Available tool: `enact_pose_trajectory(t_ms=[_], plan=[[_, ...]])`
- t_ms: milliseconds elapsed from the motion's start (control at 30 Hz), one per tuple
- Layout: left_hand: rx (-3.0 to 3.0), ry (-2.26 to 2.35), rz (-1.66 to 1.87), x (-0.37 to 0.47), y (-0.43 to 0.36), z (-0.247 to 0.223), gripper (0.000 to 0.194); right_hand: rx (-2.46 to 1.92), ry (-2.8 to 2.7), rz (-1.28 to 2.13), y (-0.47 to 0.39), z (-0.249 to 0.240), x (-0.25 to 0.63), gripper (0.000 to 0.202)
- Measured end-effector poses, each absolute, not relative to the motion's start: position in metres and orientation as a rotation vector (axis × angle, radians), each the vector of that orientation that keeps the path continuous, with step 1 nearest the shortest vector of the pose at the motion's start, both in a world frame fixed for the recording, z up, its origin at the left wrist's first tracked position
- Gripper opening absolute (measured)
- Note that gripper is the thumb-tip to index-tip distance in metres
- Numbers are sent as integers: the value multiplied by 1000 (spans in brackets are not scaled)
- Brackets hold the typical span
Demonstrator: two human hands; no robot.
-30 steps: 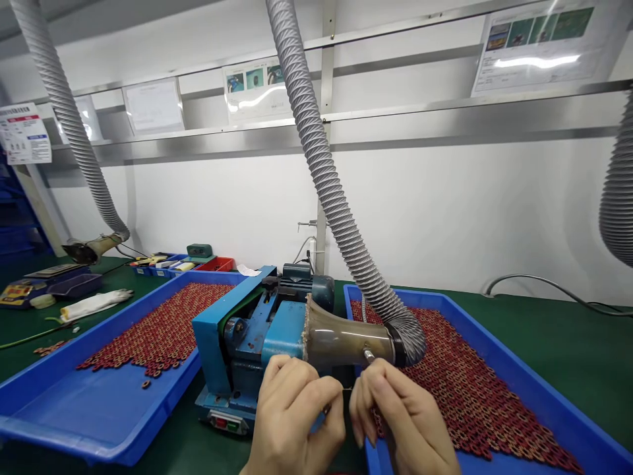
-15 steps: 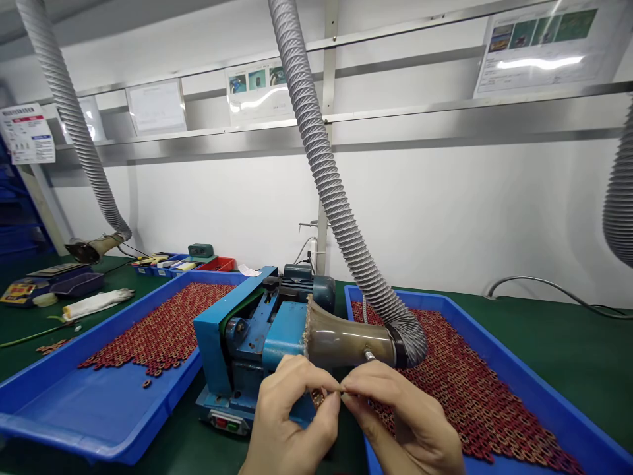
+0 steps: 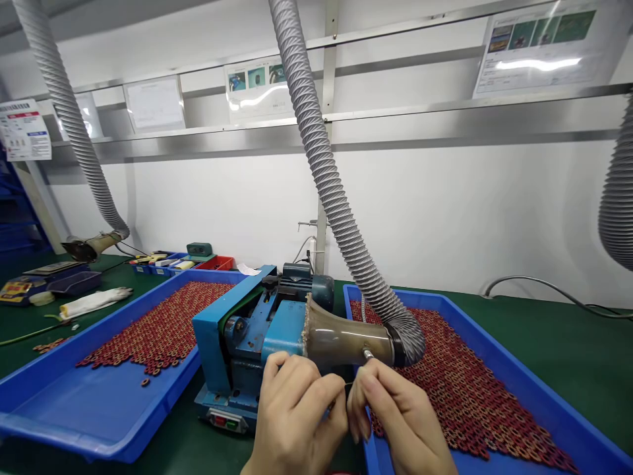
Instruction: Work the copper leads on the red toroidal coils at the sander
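Note:
My left hand, back towards me, is closed with its fingers curled over a small copper-coloured coil that they now hide; half a second ago part of it showed in this hand. Close to its right, my right hand is closed in a pinch. A thin wire spans the narrow gap between the fingertips, its ends hidden in them. Both hands are in front of a blue belt-driven machine and its brownish, translucent suction hood.
Two blue trays, one on the left and one on the right, hold masses of small reddish rings. A ribbed grey hose descends to the hood. Red and green buttons are on the machine's base. A white glove lies far left.
My left hand has rolled over, its knuckles rising and its fingers covering the coil. My right fingertips have drawn slightly away to the right, and thin wire shows in the gap.

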State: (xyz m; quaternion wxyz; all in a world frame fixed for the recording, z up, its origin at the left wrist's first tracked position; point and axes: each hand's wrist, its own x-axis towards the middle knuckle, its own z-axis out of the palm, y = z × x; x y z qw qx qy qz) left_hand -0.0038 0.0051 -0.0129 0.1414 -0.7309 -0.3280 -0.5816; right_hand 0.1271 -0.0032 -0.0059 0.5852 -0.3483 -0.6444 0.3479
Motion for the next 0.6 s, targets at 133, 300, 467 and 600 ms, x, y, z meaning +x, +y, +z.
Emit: enact_pose_trajectory(t_ms=[133, 300, 467, 600], plan=[[-2229, -1084, -2020, -2, 2, -12, 21, -701, -1506, 469, -2, -3, 133, 16], [-2380, -1207, -2329, -5, -1, -10, 21, -565, -1731, 340, 3, 0, 139, 27], [-2495, -1216, -2366, -7, 1, -9, 18, -533, -1805, 262, 6, 0, 142, 28], [-2483, -1054, -2046, -11, 4, -8, 17, -560, -1754, 130, 5, -5, 134, 21]])
